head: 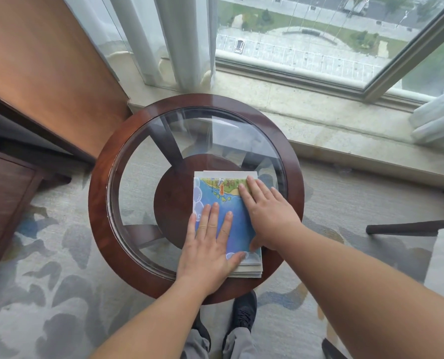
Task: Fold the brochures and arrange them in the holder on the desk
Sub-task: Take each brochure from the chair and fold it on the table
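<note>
- Pressing down on the top brochure point(217, 195), both hands lie flat. The left hand point(210, 244) is on its near-left part and the right hand point(267, 211) along its right side. Fingers are straight and spread, gripping nothing.
- The brochures sit as a stack point(249, 270), running from the table's centre toward its near edge.
- Progress, by my reading: early. The top one looks mid-crease. Whether the sheets beneath are folded, I cannot tell. No holder is in view, so arranging is all still to do.
- Paper: glossy, thin and rectangular, printed with blue sea and a map. It likely slides easily.
- Table point(99, 203): round, with a dark polished wood rim and a clear glass pane point(138, 182).
</note>
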Available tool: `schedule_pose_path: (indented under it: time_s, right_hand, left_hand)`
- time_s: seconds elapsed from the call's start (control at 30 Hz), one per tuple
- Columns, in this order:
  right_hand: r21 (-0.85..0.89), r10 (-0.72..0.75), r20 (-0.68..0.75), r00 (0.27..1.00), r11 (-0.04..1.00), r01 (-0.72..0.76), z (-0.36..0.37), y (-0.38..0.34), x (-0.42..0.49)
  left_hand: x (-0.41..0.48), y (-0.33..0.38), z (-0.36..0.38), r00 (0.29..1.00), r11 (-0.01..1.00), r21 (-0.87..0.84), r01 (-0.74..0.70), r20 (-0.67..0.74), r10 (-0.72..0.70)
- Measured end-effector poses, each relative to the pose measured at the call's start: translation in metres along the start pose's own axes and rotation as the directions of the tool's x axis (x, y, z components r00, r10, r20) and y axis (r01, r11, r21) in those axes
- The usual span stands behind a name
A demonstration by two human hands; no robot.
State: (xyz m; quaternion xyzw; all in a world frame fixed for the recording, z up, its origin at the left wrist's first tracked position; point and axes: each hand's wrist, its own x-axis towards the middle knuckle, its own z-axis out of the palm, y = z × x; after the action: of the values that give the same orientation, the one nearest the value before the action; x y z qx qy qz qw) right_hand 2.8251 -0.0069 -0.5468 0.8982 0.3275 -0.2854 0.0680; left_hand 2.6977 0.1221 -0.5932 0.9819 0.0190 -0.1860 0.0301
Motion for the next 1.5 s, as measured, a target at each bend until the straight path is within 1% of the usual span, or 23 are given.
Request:
schedule_pose_path:
  time_s: [0.1,0.17,0.2,0.23,0.27,0.3,0.33,0.37,0.4,0.43,0.47,0.53,0.63,0.73,0.8,0.87,0.97,1.1,1.17,1.23,1.37,1.4,1.5]
  right_hand:
    - [0.033,0.002,-0.028,1.0,0.999,-0.001,0.001,0.003,-0.003]
    - [0.091,-0.002,-0.047,0.999,0.996,0.007,0.004,0.005,-0.007]
    - [0.142,0.005,-0.065,0.998,0.99,0.004,0.007,0.005,-0.011]
    - [0.218,0.037,-0.093,0.995,0.976,-0.016,0.009,0.004,-0.015]
    - [0.322,0.103,-0.116,0.988,0.945,-0.061,0.012,0.002,-0.02]
    - [0.443,0.202,-0.118,0.972,0.887,-0.13,0.013,-0.001,-0.024]
    - [0.561,0.31,-0.088,0.947,0.801,-0.21,0.014,-0.004,-0.027]
    - [0.66,0.405,-0.026,0.914,0.693,-0.288,0.014,-0.008,-0.028]
    - [0.729,0.472,0.052,0.88,0.584,-0.356,0.014,-0.012,-0.028]
    - [0.774,0.508,0.125,0.852,0.487,-0.404,0.013,-0.016,-0.027]
    - [0.803,0.517,0.183,0.836,0.413,-0.43,0.011,-0.019,-0.026]
    - [0.842,0.497,0.263,0.827,0.301,-0.448,0.01,-0.024,-0.023]
    - [0.857,0.488,0.328,0.809,0.208,-0.472,0.008,-0.028,-0.019]
    - [0.833,0.505,0.376,0.777,0.182,-0.522,0.005,-0.028,-0.015]
    - [0.822,0.516,0.398,0.759,0.166,-0.544,0.005,-0.027,-0.014]
    - [0.829,0.515,0.402,0.757,0.147,-0.54,0.006,-0.027,-0.014]
    - [0.826,0.513,0.418,0.75,0.129,-0.549,0.006,-0.027,-0.014]
    - [0.819,0.526,0.423,0.738,0.126,-0.56,0.006,-0.027,-0.013]
    - [0.823,0.526,0.421,0.739,0.122,-0.555,0.007,-0.027,-0.013]
    - [0.826,0.521,0.421,0.743,0.118,-0.551,0.008,-0.026,-0.012]
    - [0.831,0.515,0.425,0.744,0.104,-0.547,0.009,-0.024,-0.012]
    - [0.831,0.514,0.425,0.745,0.105,-0.546,0.009,-0.024,-0.012]
    - [0.834,0.512,0.421,0.749,0.107,-0.541,0.011,-0.023,-0.012]
  left_hand:
    - [0.0,0.0,-0.007,0.999,0.999,-0.045,-0.019,-0.026,0.018]
    - [0.001,-0.004,-0.018,0.992,0.985,-0.173,-0.025,-0.124,0.003]
    - [0.003,-0.007,-0.024,0.976,0.968,-0.25,0.0,-0.21,-0.054]
    - [0.006,-0.01,-0.03,0.951,0.938,-0.341,0.063,-0.265,-0.16]
    - [0.011,-0.014,-0.038,0.927,0.876,-0.456,0.16,-0.236,-0.292]
    - [0.016,-0.017,-0.045,0.899,0.771,-0.578,0.266,-0.14,-0.416]
    - [0.022,-0.017,-0.051,0.861,0.645,-0.67,0.366,-0.018,-0.508]
    - [0.027,-0.017,-0.055,0.823,0.542,-0.709,0.451,0.096,-0.559]
    - [0.032,-0.015,-0.059,0.798,0.492,-0.705,0.511,0.176,-0.576]
    - [0.035,-0.013,-0.062,0.783,0.472,-0.693,0.545,0.219,-0.583]
    - [0.038,-0.012,-0.064,0.767,0.455,-0.683,0.572,0.248,-0.592]
    - [0.045,-0.014,-0.066,0.723,0.381,-0.685,0.621,0.312,-0.617]
    - [0.052,-0.02,-0.067,0.668,0.226,-0.728,0.647,0.399,-0.627]
    - [0.053,-0.017,-0.072,0.656,0.092,-0.762,0.642,0.483,-0.58]
    - [0.053,-0.014,-0.073,0.653,0.039,-0.766,0.641,0.519,-0.551]
    - [0.053,-0.011,-0.073,0.651,0.054,-0.758,0.65,0.519,-0.554]
    - [0.054,-0.007,-0.075,0.645,0.098,-0.757,0.646,0.472,-0.601]
    - [0.056,-0.009,-0.075,0.678,0.157,-0.764,0.626,0.435,-0.593]
    - [0.055,-0.011,-0.074,0.681,0.151,-0.774,0.615,0.426,-0.596]
    - [0.054,-0.012,-0.074,0.678,0.094,-0.793,0.602,0.445,-0.586]
    - [0.055,-0.012,-0.08,0.678,-0.11,-0.8,0.59,0.565,-0.471]
    - [0.055,-0.012,-0.082,0.682,-0.131,-0.796,0.591,0.58,-0.446]
    - [0.052,-0.008,-0.083,0.709,-0.129,-0.814,0.566,0.56,-0.428]
